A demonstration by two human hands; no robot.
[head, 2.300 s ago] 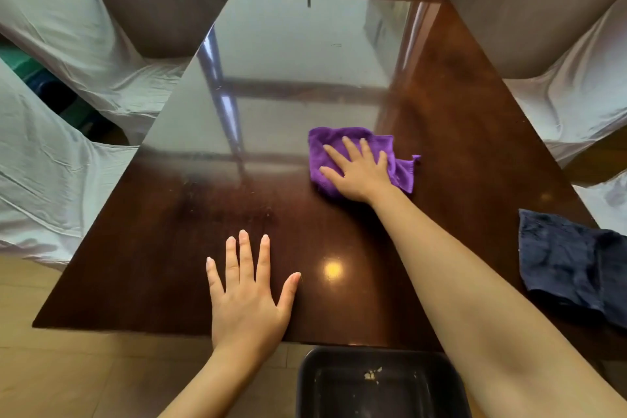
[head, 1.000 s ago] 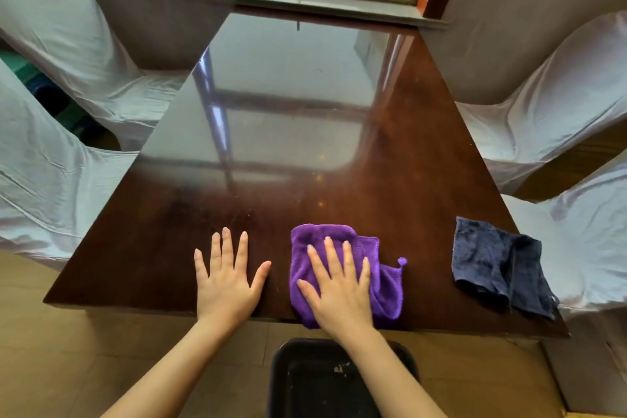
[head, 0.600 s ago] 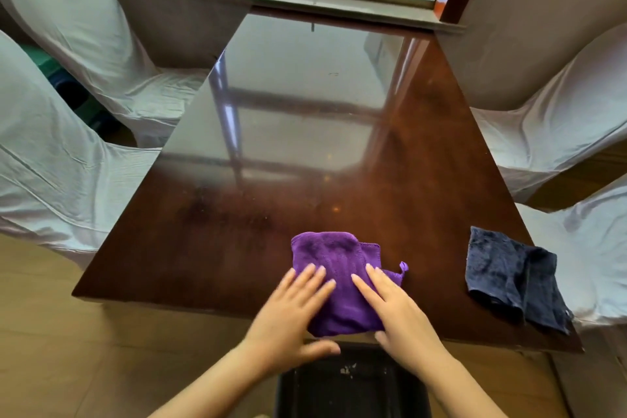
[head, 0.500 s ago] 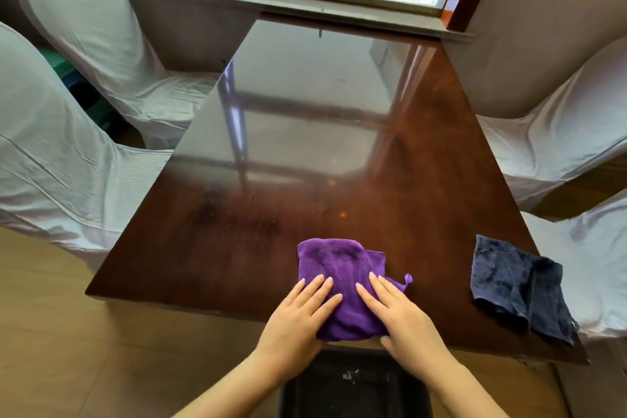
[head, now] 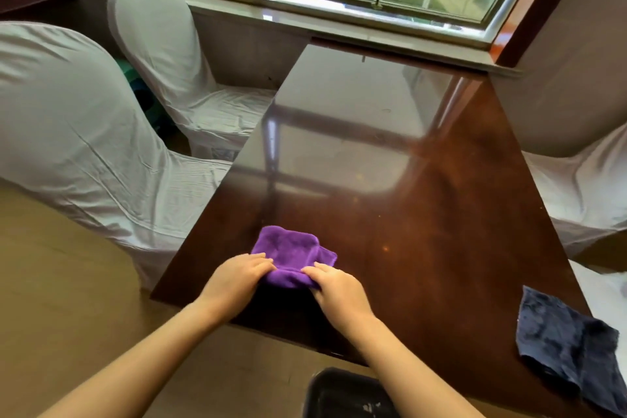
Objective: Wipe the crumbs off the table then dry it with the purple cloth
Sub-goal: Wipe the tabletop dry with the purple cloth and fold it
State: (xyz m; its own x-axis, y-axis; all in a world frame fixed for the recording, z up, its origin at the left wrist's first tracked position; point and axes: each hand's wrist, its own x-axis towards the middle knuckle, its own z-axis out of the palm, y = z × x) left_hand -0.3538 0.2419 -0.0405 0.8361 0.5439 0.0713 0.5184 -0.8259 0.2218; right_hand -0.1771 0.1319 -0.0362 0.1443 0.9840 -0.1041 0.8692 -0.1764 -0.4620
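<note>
The purple cloth (head: 290,253) lies folded on the glossy dark wooden table (head: 424,214), near its front left part. My left hand (head: 237,278) pinches the cloth's near left edge. My right hand (head: 336,288) pinches its near right edge. The near edge of the cloth is lifted slightly between both hands; the far part rests flat on the table. A few tiny specks show on the tabletop to the right of the cloth.
A dark blue cloth (head: 570,346) lies crumpled at the table's front right corner. A black bin (head: 342,394) with crumbs inside stands below the front edge. White-covered chairs (head: 78,146) flank both sides. A window sill runs along the far end.
My right hand drew the purple cloth from mid-table to the front edge. My left hand left the table and joined it; both hands went from flat on the cloth to pinching its near edge.
</note>
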